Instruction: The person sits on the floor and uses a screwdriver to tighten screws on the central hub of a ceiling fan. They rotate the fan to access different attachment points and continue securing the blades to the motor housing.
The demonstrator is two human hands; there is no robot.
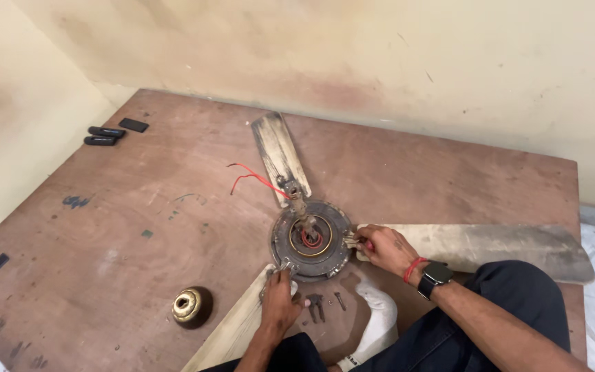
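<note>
Sitting close over a dismantled ceiling fan (311, 238) lying on a brown wooden board (105, 227). Left hand (278, 303) pressing down on the near blade (235, 331) at the motor housing's rim, fingers curled, hold unclear. Right hand (383, 246) pinching something small at the right blade (483, 244) bracket, probably a tool. Risking, likely: slipping onto knuckles; loose screws (325, 303) near the white sock (380, 317) rolling off; snagging the red wires (253, 178). Brass-coloured cap (192, 306) sitting apart; far off, black pieces (108, 134) by the wall.
</note>
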